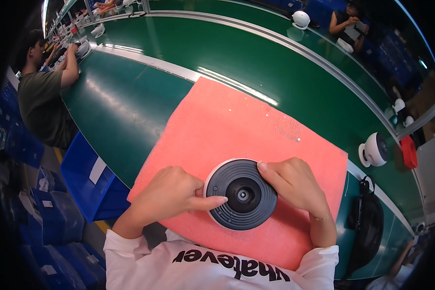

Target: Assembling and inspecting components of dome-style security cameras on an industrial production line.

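Observation:
A round camera unit [243,220] with a dark grey ringed face, a lens at its centre and a white rim is held between my two hands above a pink foam sheet [178,140]. My left hand [171,191] grips its left side, the thumb lying across the dark face and the other fingers curled at the edge. On the upper right rim, my right hand [294,181] closes with its thumb on the face; its remaining fingers are mostly hidden behind the unit. Small shiny screws [287,128] lie scattered over the far part of the foam.
A green conveyor belt [203,43] runs beyond the foam, carrying a white camera [376,150] at right. A red tray [409,152] stands beside it. A black bag [369,227] lies on the right. At left are a blue bin [89,176] and a seated co-worker [45,96].

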